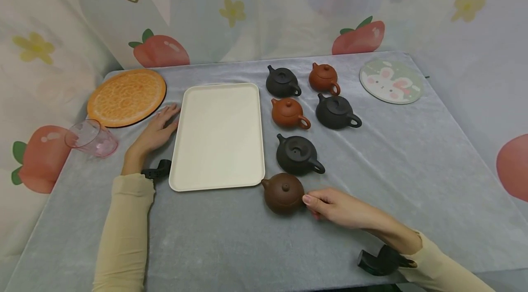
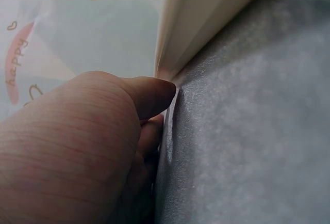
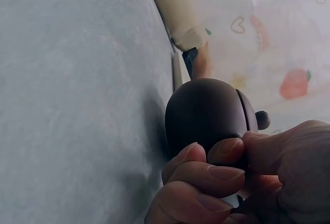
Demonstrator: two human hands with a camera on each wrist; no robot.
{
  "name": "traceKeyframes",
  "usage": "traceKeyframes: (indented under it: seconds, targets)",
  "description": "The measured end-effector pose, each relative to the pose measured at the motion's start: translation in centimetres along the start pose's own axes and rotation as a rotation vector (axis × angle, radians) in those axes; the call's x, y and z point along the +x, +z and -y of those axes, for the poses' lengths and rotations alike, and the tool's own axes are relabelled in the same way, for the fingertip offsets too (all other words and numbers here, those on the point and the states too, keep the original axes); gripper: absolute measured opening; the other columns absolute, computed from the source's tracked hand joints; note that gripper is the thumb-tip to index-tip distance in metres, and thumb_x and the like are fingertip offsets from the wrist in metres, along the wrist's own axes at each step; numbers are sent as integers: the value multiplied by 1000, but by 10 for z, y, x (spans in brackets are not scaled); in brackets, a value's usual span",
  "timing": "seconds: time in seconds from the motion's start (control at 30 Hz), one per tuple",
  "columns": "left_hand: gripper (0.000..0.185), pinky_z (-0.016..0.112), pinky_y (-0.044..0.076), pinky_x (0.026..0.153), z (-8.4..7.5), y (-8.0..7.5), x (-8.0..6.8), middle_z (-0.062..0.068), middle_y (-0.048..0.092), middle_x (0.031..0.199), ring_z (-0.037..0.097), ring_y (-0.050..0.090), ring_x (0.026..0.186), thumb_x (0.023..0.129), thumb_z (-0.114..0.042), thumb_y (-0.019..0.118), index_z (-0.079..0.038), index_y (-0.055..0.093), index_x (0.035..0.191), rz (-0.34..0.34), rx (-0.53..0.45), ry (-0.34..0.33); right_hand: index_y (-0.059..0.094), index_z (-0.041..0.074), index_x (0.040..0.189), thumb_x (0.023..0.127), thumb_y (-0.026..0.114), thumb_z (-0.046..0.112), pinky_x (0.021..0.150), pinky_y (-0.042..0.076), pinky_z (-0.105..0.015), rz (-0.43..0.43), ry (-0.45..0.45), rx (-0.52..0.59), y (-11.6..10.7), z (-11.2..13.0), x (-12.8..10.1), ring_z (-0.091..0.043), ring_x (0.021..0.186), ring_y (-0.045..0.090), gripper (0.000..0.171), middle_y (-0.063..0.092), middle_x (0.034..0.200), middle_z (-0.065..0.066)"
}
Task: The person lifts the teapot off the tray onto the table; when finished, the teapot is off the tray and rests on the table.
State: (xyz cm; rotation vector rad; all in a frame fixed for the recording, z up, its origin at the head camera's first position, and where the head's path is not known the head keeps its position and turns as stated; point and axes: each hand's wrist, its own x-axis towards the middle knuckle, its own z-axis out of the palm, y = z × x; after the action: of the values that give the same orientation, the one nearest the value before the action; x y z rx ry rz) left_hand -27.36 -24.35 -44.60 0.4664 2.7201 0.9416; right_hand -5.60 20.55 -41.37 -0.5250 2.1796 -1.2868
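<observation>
A dark brown teapot (image 1: 283,194) is near the front right corner of a cream tray (image 1: 220,138), its spout by that corner. My right hand (image 1: 336,207) pinches the teapot's handle between thumb and curled fingers, which mostly hide it; the lid knob (image 3: 263,120) shows in the right wrist view. Whether the pot touches the cloth I cannot tell. Just behind it sits a black teapot (image 1: 298,154). On the left, my left hand (image 1: 156,130) rests on the cloth with extended fingers, the fingertips close to the tray's left edge.
Farther back stand two more black teapots (image 1: 283,82) (image 1: 336,111) and two reddish-brown ones (image 1: 323,77) (image 1: 288,113). A round orange mat (image 1: 127,97) lies back left, near a pink clear glass (image 1: 92,138). At the back right is a round rabbit-print mat (image 1: 391,81).
</observation>
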Motion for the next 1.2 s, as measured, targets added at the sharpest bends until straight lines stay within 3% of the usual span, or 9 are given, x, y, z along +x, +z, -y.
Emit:
traceKeyframes:
  seconds: [0.27,1.2]
  targets:
    - [59,56,-2,121,-1,0,0,15,8,164,36,-3,151,106,-32,38,-6,22,156,-1,3,-4,50,5,71,106,42,26,46,29,-25,3,40,68,-3,-6,-10,-3,50,30,41,38,59,6]
    - [58,56,-2,121,-1,0,0,17,9,163,37,-2,151,106,-30,38,-4,23,155,-4,6,-4,51,8,73,107,40,21,43,30,-25,-48,36,70,-10,-21,-42,2,51,31,38,40,62,10]
